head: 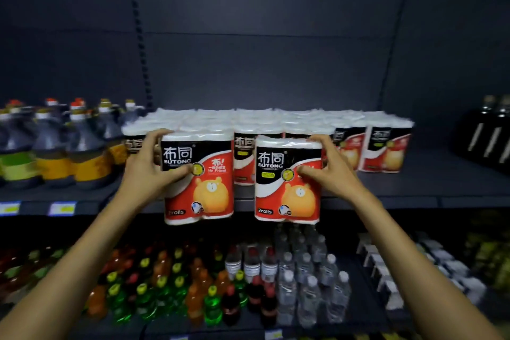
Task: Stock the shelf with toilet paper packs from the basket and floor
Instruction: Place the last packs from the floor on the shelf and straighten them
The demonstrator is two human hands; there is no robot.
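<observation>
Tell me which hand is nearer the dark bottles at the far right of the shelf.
Right. The right hand grips a toilet paper pack toward the dark bottles; the left hand holds another pack farther left.

A dark grey back panel [262, 22] is seen behind the shelving, divided by two slotted uprights [139, 36]. The scene is dimly lit. To the left, large bottles [52, 143] with orange and green labels are stood in rows, with price tags [62, 208] fixed below them. Dark bottles [491, 132] are placed at far right. On the lower level, coloured drinks [165, 284], water bottles [309, 276] and small white boxes [392, 270] are lined up.
</observation>
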